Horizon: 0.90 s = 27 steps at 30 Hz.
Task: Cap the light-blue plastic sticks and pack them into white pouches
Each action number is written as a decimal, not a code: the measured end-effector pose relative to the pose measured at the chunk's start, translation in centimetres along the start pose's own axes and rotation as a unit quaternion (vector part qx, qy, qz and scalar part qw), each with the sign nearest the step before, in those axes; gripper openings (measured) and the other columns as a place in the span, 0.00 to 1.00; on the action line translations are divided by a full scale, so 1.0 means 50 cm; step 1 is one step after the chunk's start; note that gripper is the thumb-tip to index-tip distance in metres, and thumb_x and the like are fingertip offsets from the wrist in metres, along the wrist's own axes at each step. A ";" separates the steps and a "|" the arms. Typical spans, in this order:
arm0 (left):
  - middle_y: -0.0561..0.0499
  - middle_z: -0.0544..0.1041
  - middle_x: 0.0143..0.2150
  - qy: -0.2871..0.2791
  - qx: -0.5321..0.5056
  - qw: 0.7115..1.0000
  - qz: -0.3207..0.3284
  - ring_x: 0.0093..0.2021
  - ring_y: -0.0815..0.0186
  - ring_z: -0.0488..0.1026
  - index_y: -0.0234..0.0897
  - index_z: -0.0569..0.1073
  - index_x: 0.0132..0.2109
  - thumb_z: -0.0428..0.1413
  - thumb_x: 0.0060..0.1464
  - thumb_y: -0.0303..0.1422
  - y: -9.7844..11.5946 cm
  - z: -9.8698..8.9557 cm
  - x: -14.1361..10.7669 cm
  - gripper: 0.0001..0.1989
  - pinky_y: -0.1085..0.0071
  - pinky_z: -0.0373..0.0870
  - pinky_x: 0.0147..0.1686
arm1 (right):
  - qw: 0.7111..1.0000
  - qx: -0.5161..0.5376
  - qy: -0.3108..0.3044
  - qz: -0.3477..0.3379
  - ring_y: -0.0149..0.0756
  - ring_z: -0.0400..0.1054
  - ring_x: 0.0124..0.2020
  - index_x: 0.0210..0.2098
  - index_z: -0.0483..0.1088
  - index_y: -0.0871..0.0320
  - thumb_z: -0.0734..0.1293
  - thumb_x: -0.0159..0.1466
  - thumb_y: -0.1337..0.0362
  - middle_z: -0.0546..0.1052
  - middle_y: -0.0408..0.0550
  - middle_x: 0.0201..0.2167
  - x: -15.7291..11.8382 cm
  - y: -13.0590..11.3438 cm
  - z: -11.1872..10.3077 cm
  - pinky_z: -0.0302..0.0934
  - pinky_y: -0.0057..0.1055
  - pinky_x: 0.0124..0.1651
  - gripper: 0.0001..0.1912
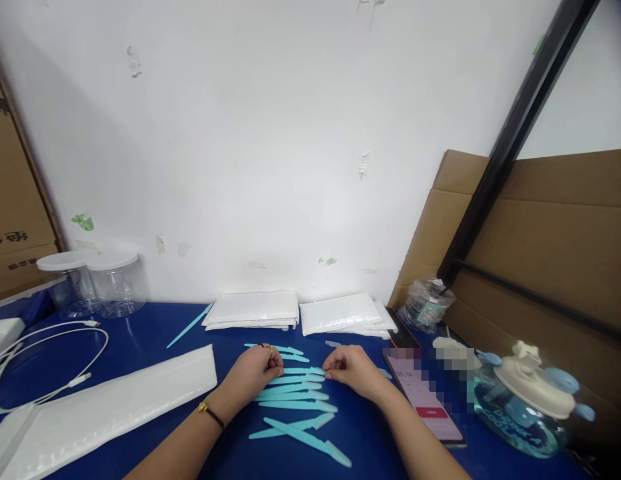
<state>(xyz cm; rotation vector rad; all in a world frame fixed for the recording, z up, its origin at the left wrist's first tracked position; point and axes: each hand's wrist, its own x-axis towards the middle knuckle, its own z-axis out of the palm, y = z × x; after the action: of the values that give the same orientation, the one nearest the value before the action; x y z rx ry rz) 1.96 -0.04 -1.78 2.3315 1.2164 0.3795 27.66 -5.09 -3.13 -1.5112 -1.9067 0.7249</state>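
Several turquoise plastic sticks with clear-capped ends lie in a loose column on the blue table, one of them a turquoise stick [296,405] near the middle. Below it, two more cross each other, the upper being a turquoise stick [310,440]. My left hand [257,370], fingers pinched, is at the left end of the upper sticks. My right hand [353,370] has its thumb and forefinger closed at the right tip of a turquoise stick [303,371]. Farther left, a single turquoise stick [189,326] lies apart beside the white packets.
Two stacks of white packets, the left stack [255,310] and the right stack [340,313], lie by the wall. A long white padded sheet [125,407], a white cable [103,353] and clear jars [117,287] are left. Right are a phone [425,400] and a teal bottle [525,407].
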 end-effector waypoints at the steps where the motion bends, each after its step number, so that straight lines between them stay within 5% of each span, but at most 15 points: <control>1: 0.52 0.74 0.33 -0.002 0.001 1.000 0.000 0.34 0.66 0.69 0.38 0.73 0.33 0.52 0.51 0.37 0.002 0.001 0.000 0.08 0.74 0.59 0.32 | 1.000 -0.002 0.000 -0.003 0.33 0.69 0.25 0.28 0.77 0.56 0.69 0.53 0.68 0.76 0.42 0.22 -0.001 -0.001 0.000 0.60 0.25 0.27 0.04; 19: 0.52 0.74 0.30 -0.009 0.003 1.000 -0.011 0.32 0.67 0.69 0.37 0.72 0.31 0.52 0.50 0.32 0.018 0.005 -0.001 0.06 0.75 0.59 0.30 | 0.998 -0.044 0.029 -0.031 0.31 0.67 0.24 0.27 0.75 0.56 0.66 0.53 0.72 0.74 0.41 0.22 0.005 -0.015 0.021 0.59 0.24 0.27 0.06; 22: 0.52 0.73 0.32 0.016 0.000 1.000 0.010 0.34 0.66 0.69 0.37 0.72 0.32 0.52 0.51 0.33 0.010 0.003 -0.002 0.06 0.75 0.61 0.32 | 0.998 -0.015 0.050 -0.032 0.32 0.69 0.27 0.30 0.75 0.57 0.68 0.53 0.69 0.76 0.42 0.25 0.004 -0.002 -0.013 0.61 0.25 0.30 0.05; 27: 0.51 0.73 0.41 0.097 0.031 0.994 0.040 0.43 0.64 0.68 0.40 0.73 0.40 0.52 0.53 0.32 -0.018 -0.001 0.004 0.08 0.71 0.60 0.42 | 0.983 -0.058 0.174 0.012 0.36 0.69 0.29 0.31 0.75 0.59 0.66 0.55 0.67 0.76 0.47 0.27 -0.011 0.036 -0.096 0.62 0.30 0.34 0.06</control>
<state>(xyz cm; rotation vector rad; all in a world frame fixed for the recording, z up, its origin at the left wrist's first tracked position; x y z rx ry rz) 1.43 0.60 -2.20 2.4490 1.2410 0.6167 32.43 -5.00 -1.26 -1.6133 -1.6915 0.3347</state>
